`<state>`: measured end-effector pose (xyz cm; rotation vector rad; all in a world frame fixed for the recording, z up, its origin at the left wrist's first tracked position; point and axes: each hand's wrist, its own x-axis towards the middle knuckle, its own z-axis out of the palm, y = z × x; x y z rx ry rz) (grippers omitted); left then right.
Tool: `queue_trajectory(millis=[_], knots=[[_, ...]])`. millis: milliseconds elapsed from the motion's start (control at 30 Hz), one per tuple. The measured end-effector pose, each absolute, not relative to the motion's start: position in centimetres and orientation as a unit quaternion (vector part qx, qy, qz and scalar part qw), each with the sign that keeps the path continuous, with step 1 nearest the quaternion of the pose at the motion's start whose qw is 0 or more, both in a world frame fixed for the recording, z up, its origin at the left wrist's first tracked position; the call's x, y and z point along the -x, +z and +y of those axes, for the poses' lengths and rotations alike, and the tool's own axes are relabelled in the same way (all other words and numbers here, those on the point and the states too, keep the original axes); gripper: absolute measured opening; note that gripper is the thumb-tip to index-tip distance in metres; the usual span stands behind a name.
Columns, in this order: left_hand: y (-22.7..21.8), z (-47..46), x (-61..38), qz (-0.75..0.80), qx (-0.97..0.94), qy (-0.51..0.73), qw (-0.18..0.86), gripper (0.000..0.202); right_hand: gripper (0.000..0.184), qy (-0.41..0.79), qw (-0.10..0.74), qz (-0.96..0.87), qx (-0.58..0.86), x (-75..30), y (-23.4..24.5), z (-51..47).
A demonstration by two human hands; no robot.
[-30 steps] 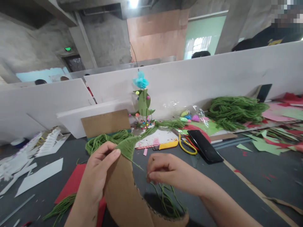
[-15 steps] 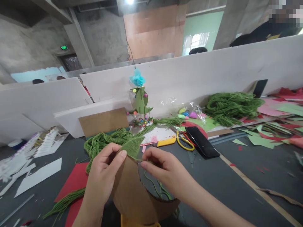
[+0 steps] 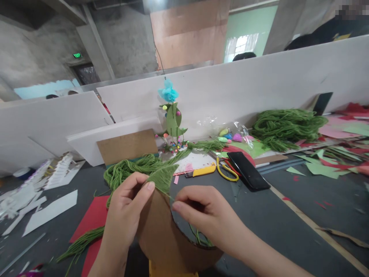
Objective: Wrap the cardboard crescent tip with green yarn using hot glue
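A brown cardboard crescent [image 3: 161, 234] stands tilted in front of me, its upper tip [image 3: 163, 179] wrapped in green yarn. My left hand [image 3: 123, 215] pinches it just below that tip, thumb on the near face. My right hand [image 3: 207, 211] is closed, thumb against the bent fingers, gripping a thin yarn strand [image 3: 170, 197] that runs from the wrapped edge. Loose yarn [image 3: 198, 235] hangs inside the crescent's curve, partly behind my right hand. Something yellow [image 3: 173, 269] shows under the cardboard.
Beyond my hands lie a yellow box cutter [image 3: 204, 170], yellow-handled scissors [image 3: 226, 171] and a black phone [image 3: 248, 171]. Green yarn bundles [image 3: 288, 129] lie along a white board [image 3: 219, 92]. A green crescent ornament [image 3: 173, 121] stands at the back. Paper scraps [image 3: 323, 163] cover the right.
My right hand has shifted slightly right and down beside the crescent's inner edge, its fingers more curled. My left hand keeps its hold. The view has shifted a little.
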<state>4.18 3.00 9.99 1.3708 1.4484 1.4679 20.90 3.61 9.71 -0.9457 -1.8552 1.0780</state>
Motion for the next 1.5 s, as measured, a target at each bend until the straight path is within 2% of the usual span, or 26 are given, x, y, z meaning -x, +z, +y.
queue_trajectory(millis=[400,733,867,1133,1300,1400,1500], knots=[[10.2,2.3,-4.6,0.544,-0.484,0.580,0.365,0.012,0.030,0.448,0.353,-0.729,0.377,-20.9,9.0,3.9],[10.0,2.7,-4.5,0.509,-0.443,0.573,0.466,0.013,0.027,0.491,0.374,-0.687,0.384,-21.2,9.6,3.8],[10.0,2.8,-4.8,0.504,-0.427,0.563,0.497,0.019,0.026,0.504,0.377,-0.675,0.385,-21.3,9.7,4.0],[9.9,2.7,-5.5,0.548,-0.397,0.585,0.447,0.022,0.023,0.512,0.357,-0.681,0.384,-21.1,9.2,4.3],[9.6,2.9,-5.3,0.559,-0.393,0.589,0.432,0.021,0.020,0.623,0.354,-0.613,0.334,-21.2,8.5,5.1],[9.5,3.0,-5.2,0.557,-0.393,0.597,0.423,0.021,0.012,0.701,0.356,-0.545,0.292,-21.1,8.2,5.4],[9.5,3.1,-5.0,0.558,-0.395,0.604,0.409,0.021,0.015,0.712,0.368,-0.532,0.273,-21.0,8.3,5.2]])
